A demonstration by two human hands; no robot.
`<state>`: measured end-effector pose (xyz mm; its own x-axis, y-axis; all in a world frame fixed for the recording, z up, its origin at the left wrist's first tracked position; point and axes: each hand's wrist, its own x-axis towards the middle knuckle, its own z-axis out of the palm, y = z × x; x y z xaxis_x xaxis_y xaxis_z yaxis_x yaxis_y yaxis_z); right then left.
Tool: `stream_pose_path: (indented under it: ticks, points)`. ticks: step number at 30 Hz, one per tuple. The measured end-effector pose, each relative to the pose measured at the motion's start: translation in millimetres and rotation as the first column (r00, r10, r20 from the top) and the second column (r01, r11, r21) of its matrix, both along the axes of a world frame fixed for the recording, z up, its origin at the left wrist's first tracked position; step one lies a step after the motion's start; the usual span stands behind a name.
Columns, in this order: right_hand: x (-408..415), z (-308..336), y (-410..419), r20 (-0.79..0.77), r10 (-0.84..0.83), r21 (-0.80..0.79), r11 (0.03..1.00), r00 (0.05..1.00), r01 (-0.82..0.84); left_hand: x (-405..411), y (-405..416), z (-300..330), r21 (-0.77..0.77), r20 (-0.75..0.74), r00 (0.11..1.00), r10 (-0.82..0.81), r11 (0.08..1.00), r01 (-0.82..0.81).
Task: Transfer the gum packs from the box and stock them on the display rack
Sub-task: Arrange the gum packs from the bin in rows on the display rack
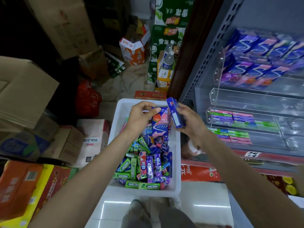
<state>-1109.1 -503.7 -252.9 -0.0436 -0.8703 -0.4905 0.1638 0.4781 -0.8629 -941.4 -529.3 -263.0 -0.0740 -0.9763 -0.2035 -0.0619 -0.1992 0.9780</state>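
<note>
Left hand (pixel 139 116) pinches the top edge of a blue-pink pack (pixel 159 122) printed with a big white "S", holding it upright over the bin (pixel 176 145). Right hand (pixel 189 122) has its fingers curled round a blue pack (pixel 175 113), seen edge-on with a white label strip; the small writing on it is unreadable. The two packs are just beside each other above the bin's far end.

The white bin sits on the floor, full of loose gum packs (pixel 144 162): green sticks reading "DOUBLEMINT", purple and pink ones with Chinese characters.

Rack (pixel 246 99) is to the right of the bin, with clear tiers. Top tiers carry blue "S" packs (pixel 256 60), blurred. Lower tiers hold flat green, pink and purple packs (pixel 233 119), text too small to read.

Brown cartons (pixel 24 89) are stacked left; a white carton (pixel 92 139) with Chinese print sits by the bin. Green cases (pixel 166 30) are stacked at the back.
</note>
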Motion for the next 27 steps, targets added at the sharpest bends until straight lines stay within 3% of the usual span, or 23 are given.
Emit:
stream_pose_path:
  ticks: [4, 8, 11, 15, 20, 27]
  points:
    - [-9.7, 28.8, 1.1, -0.11, 0.079, -0.171, 0.98, 0.991, -0.097, -18.5, -3.4, 41.9, -0.084, 0.014, 1.0, -0.003, 0.996, 0.004]
    - [-43.4, 58.5, 2.1, -0.018, 0.061, -0.254, 0.965, 0.998, -0.063, -50.2, -7.3, 78.3, -0.053, -0.094, 0.995, 0.039, 0.998, -0.044]
    - [-88.4, 75.3, -0.5, 0.027, -0.041, -0.208, 0.977, 0.999, 0.046, -85.9, -13.8, 97.3, 0.047, -0.229, 0.971, 0.063, 0.997, -0.054]
    - [-165.4, 87.9, -12.5, -0.109, -0.15, -0.211, 0.969, 0.983, 0.125, -143.9, -20.7, 114.8, 0.094, -0.285, 0.953, 0.102, 0.993, -0.078]
    - [-254.3, 105.6, -13.7, -0.167, -0.145, -0.375, 0.924, 0.975, 0.074, -219.6, -21.9, 127.3, 0.152, -0.314, 0.934, 0.168, 0.98, -0.125]
    - [-342.4, 113.0, -22.9, -0.312, -0.228, -0.531, 0.847, 0.922, 0.03, -273.9, -26.3, 135.4, 0.075, -0.402, 0.902, 0.16, 0.987, -0.141]
